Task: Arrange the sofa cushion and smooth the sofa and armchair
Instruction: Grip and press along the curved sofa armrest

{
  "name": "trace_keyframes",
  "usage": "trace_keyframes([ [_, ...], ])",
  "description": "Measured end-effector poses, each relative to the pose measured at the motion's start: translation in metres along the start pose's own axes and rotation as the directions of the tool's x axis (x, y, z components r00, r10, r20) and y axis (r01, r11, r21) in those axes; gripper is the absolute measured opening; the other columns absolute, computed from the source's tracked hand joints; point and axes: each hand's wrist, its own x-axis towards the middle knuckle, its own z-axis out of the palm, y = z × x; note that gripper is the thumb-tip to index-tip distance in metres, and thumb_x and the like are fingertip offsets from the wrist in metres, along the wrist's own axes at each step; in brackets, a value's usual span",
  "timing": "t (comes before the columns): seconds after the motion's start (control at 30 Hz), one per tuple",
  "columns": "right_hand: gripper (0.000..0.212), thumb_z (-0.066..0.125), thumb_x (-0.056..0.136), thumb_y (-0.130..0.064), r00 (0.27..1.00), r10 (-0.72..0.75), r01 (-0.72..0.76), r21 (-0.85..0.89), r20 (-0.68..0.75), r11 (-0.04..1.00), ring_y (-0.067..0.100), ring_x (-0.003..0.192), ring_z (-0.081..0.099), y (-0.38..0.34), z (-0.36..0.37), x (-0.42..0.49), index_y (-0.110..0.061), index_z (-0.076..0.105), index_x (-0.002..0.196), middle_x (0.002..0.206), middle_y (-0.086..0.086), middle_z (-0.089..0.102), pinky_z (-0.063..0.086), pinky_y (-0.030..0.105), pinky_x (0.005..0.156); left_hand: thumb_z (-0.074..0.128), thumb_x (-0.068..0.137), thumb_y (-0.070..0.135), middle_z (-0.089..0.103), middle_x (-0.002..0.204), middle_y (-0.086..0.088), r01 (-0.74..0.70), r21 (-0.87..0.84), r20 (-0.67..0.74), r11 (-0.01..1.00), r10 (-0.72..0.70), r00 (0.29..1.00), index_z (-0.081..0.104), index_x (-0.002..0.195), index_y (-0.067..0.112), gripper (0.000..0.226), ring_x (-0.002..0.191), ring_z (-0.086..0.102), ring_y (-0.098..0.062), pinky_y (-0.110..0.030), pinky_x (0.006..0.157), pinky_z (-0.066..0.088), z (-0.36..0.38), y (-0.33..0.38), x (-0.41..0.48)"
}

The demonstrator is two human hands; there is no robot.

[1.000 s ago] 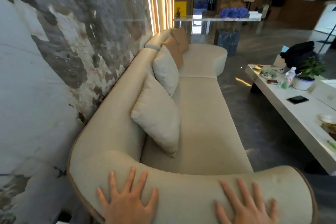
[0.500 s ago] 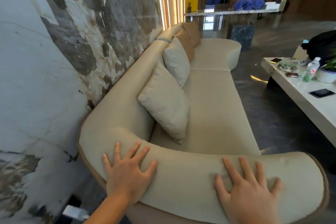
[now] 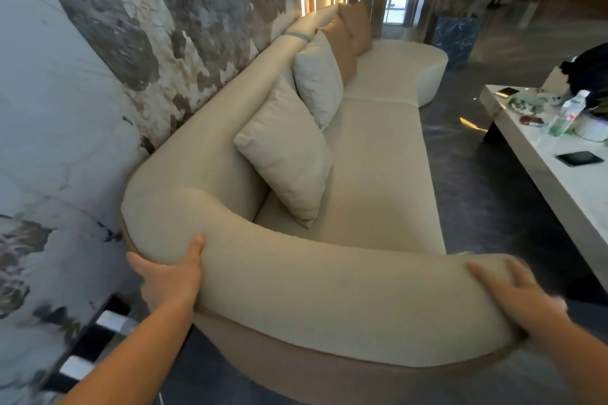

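A long cream sofa [image 3: 378,154] runs away from me along the marbled wall. Its curved padded armrest [image 3: 329,289] crosses the foreground. My left hand [image 3: 167,276] lies on the armrest's outer left corner, thumb on top and fingers spread down the side. My right hand [image 3: 523,302] presses flat on the armrest's right end, fingers apart and blurred. A cream cushion [image 3: 289,158] leans tilted against the backrest, a second cream cushion [image 3: 319,76] stands behind it, and two tan cushions [image 3: 348,33] lean further back.
The marbled wall [image 3: 82,92] stands close on the left. A white low table [image 3: 552,168] on the right carries a phone [image 3: 580,158], a plastic bottle [image 3: 566,117] and a black bag [image 3: 589,72]. Dark polished floor [image 3: 477,200] lies between sofa and table.
Both hands have slid outward and down along the armrest, the left to its outer corner, the right to its far end. My view has pulled back and shifted left.
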Motion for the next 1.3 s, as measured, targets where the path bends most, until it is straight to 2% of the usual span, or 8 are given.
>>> trace_keyframes([
  [0.1, 0.092, 0.074, 0.064, -0.070, 0.994, -0.026, 0.057, 0.291, -0.108, 0.955, 0.050, 0.125, 0.044, 0.020, 0.010, 0.015, -0.053, 0.029, 0.142, 0.152, 0.014, 0.037, 0.049, 0.055, 0.088, 0.077, 0.068, 0.061, 0.039, 0.149, -0.015, -0.032, -0.143, -0.077, 0.989, 0.021, 0.997, 0.009, 0.153, 0.030, 0.114, 0.129, 0.043, -0.042, -0.056, 0.104, 0.040, 0.010, -0.007, -0.002],
  [0.2, 0.074, 0.079, 0.067, -0.054, 0.979, -0.066, 0.158, 0.507, -0.195, 0.847, 0.039, 0.119, 0.050, 0.025, 0.021, 0.025, -0.055, 0.043, 0.132, 0.150, 0.005, 0.043, 0.048, 0.052, 0.093, 0.078, 0.070, 0.057, 0.039, 0.148, -0.015, -0.129, -0.160, -0.140, 0.979, 0.106, 0.984, 0.013, 0.153, 0.029, 0.109, 0.130, 0.043, -0.039, -0.051, 0.104, 0.038, 0.016, -0.014, 0.008],
  [0.47, 0.030, 0.078, 0.077, -0.033, 0.987, -0.032, 0.118, 0.583, -0.155, 0.804, 0.036, 0.116, 0.057, 0.028, 0.022, 0.023, -0.056, 0.068, 0.093, 0.142, 0.002, 0.051, 0.051, 0.056, 0.097, 0.076, 0.075, 0.051, 0.038, 0.148, -0.016, -0.139, -0.166, -0.090, 0.976, 0.126, 0.988, 0.011, 0.153, 0.029, 0.104, 0.128, 0.045, -0.037, -0.050, 0.105, 0.038, 0.010, -0.014, 0.010],
  [0.63, 0.039, 0.074, 0.083, -0.029, 0.983, -0.079, 0.160, 0.564, -0.164, 0.810, 0.031, 0.110, 0.055, 0.025, 0.037, 0.006, -0.050, 0.064, 0.114, 0.140, 0.004, 0.052, 0.050, 0.044, 0.086, 0.076, 0.075, 0.052, 0.038, 0.149, -0.014, -0.165, -0.116, -0.071, 0.979, 0.158, 0.985, 0.014, 0.153, 0.023, 0.103, 0.132, 0.041, -0.037, -0.051, 0.106, 0.037, -0.006, -0.016, 0.030],
  [0.87, 0.044, 0.071, 0.088, -0.026, 0.969, -0.118, 0.225, 0.588, -0.215, 0.777, 0.028, 0.105, 0.049, 0.020, 0.040, 0.014, -0.041, 0.059, 0.127, 0.143, 0.009, 0.047, 0.043, 0.041, 0.081, 0.076, 0.073, 0.055, 0.042, 0.145, -0.017, -0.222, -0.081, -0.146, 0.972, 0.209, 0.967, 0.021, 0.149, 0.022, 0.100, 0.128, 0.045, -0.040, -0.052, 0.103, 0.039, 0.001, -0.019, 0.033],
  [1.1, 0.046, 0.073, 0.086, -0.027, 0.969, -0.118, 0.229, 0.597, -0.219, 0.769, 0.029, 0.107, 0.051, 0.025, 0.040, 0.019, -0.040, 0.060, 0.128, 0.141, 0.009, 0.048, 0.047, 0.044, 0.089, 0.069, 0.076, 0.062, 0.034, 0.148, -0.026, -0.261, 0.059, -0.116, 0.964, 0.266, 0.957, 0.018, 0.150, 0.018, 0.100, 0.129, 0.039, -0.047, -0.057, 0.105, 0.036, -0.001, -0.018, 0.033],
  [1.2, 0.046, 0.073, 0.086, -0.031, 0.970, -0.106, 0.212, 0.554, -0.218, 0.805, 0.032, 0.111, 0.053, 0.026, 0.043, 0.018, -0.040, 0.059, 0.129, 0.141, 0.009, 0.051, 0.048, 0.050, 0.099, 0.044, 0.086, 0.060, 0.026, 0.149, -0.031, -0.415, 0.363, -0.044, 0.834, 0.460, 0.887, 0.036, 0.146, 0.021, 0.072, 0.127, 0.034, -0.055, -0.062, 0.107, 0.029, 0.002, -0.019, 0.036],
  [1.3, 0.048, 0.069, 0.090, -0.036, 0.970, -0.063, 0.165, 0.447, -0.235, 0.879, 0.041, 0.124, 0.052, 0.011, 0.039, -0.001, -0.035, 0.057, 0.137, 0.145, 0.015, 0.052, 0.042, 0.050, 0.108, 0.028, 0.097, 0.027, 0.039, 0.152, -0.016, -0.614, 0.621, 0.236, 0.487, 0.630, 0.740, 0.054, 0.136, 0.019, 0.048, 0.139, 0.026, -0.046, -0.070, 0.108, 0.018, 0.001, -0.005, 0.032],
])
